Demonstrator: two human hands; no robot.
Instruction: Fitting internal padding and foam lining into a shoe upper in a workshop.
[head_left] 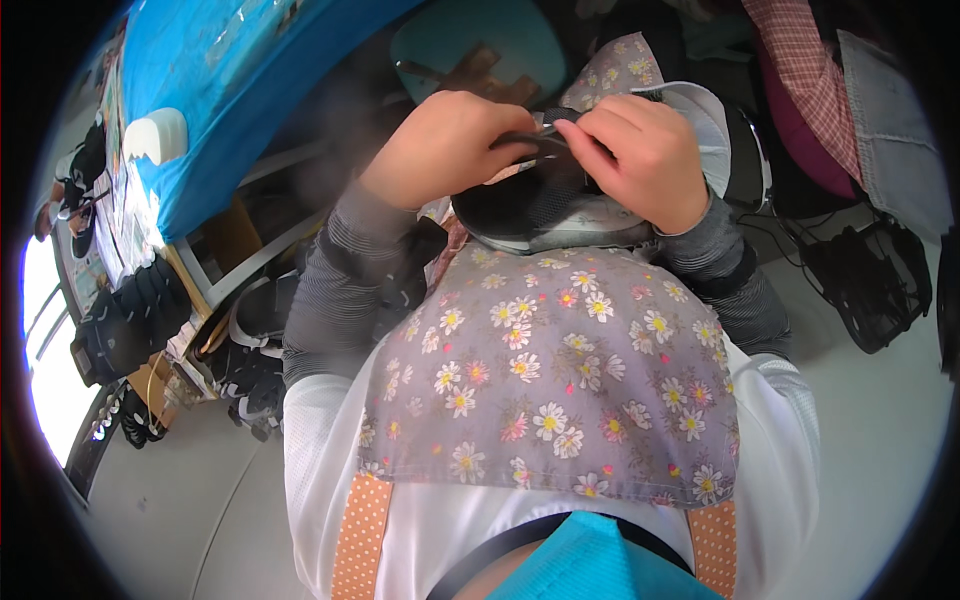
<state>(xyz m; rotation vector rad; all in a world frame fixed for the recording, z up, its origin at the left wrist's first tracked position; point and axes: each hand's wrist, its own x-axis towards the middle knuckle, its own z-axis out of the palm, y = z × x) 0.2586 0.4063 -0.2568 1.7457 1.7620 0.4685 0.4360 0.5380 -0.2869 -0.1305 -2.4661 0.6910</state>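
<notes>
A black shoe (500, 210) with mesh parts and a pale grey-white sole edge (585, 228) rests on my lap, against the flowered apron (540, 370). Above it, my left hand (450, 145) is closed, thumb and fingers pinching a dark narrow strip (535, 138) at the shoe's upper part. From the other side, my right hand (640, 155) pinches the strip near its far end. Whether the strip is a lace or an edge of the shoe I cannot tell. Both hands partly hide the shoe.
A blue-covered table (240, 110) with a white object (155, 136) on it stands at the left. Several black shoes (255, 375) are racked below. A teal stool (480, 45) is ahead. At the right are a black basket (865, 285) and someone's plaid sleeve (810, 85).
</notes>
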